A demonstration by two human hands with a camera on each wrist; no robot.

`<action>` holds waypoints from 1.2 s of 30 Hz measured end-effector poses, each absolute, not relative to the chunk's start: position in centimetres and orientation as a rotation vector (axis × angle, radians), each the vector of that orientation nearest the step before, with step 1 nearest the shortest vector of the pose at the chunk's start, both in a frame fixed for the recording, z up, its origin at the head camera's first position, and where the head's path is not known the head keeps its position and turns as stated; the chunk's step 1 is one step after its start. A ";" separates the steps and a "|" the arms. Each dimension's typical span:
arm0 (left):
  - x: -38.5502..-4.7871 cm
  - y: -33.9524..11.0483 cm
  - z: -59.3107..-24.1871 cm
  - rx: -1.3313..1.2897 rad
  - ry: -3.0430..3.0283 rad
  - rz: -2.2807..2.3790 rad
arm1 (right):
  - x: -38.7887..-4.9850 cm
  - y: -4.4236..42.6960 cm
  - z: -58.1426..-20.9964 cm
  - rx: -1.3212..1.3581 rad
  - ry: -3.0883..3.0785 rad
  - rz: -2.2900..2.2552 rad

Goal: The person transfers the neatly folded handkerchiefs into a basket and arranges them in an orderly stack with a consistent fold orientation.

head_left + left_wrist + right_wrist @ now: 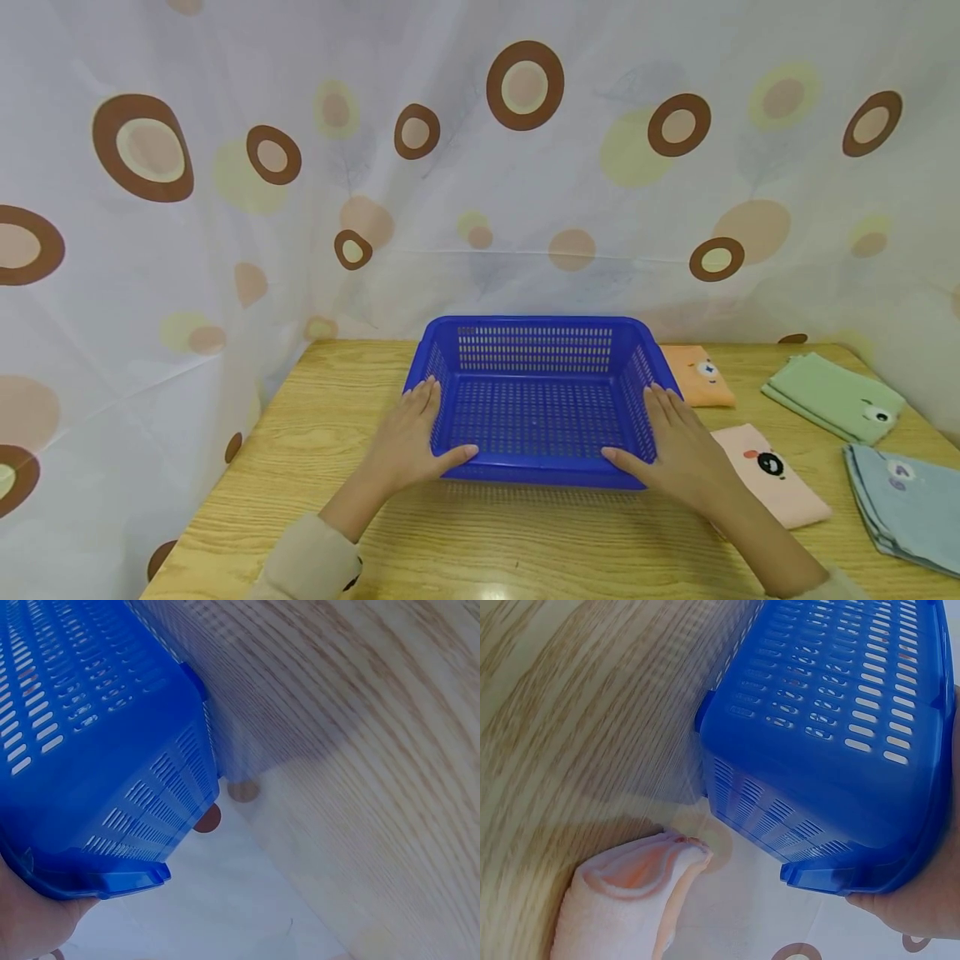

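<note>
A blue plastic basket [536, 417] with slotted walls stands over the wooden table in the head view, and its visible inside holds nothing. My left hand [408, 442] holds its near left corner, the thumb along the front rim and the fingers over the side rim. On the near right corner, my right hand [678, 450] holds the rim in the same way. Both wrist views show the basket's outer walls, with part of the left hand [34, 919] and part of the right hand [922, 896] at the rim. The fingertips are hidden there.
Right of the basket lie folded cloths: an orange one [697, 379], a pink one [780, 487] partly behind my right forearm, a green one [832, 396] and a blue one [915, 508]. A patterned curtain [465, 192] hangs behind the wooden table [300, 467].
</note>
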State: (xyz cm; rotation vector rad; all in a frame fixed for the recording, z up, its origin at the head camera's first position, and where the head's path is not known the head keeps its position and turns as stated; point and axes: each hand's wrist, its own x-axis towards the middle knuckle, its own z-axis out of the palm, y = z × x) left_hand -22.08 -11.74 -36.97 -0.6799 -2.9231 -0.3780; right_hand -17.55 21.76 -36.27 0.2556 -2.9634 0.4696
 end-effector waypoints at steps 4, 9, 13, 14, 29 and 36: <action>-21.9 -11.7 -36.9 -0.684 -2.921 -0.373 | -17.4 21.8 -36.3 0.256 -2.963 0.469; -21.8 -11.6 -37.0 -0.681 -2.926 -0.385 | -17.3 21.9 -36.4 0.258 -2.960 0.470; -21.8 -11.7 -37.1 -0.682 -2.924 -0.399 | -17.2 21.9 -36.4 0.257 -2.963 0.474; -21.7 -11.7 -37.1 -0.682 -2.924 -0.400 | -17.2 21.9 -36.5 0.256 -2.963 0.474; -21.5 -11.7 -37.3 -0.682 -2.923 -0.405 | -16.8 21.9 -36.4 0.263 -2.952 0.468; -21.3 -11.6 -37.2 -0.682 -2.925 -0.422 | -16.6 22.0 -36.3 0.256 -2.964 0.483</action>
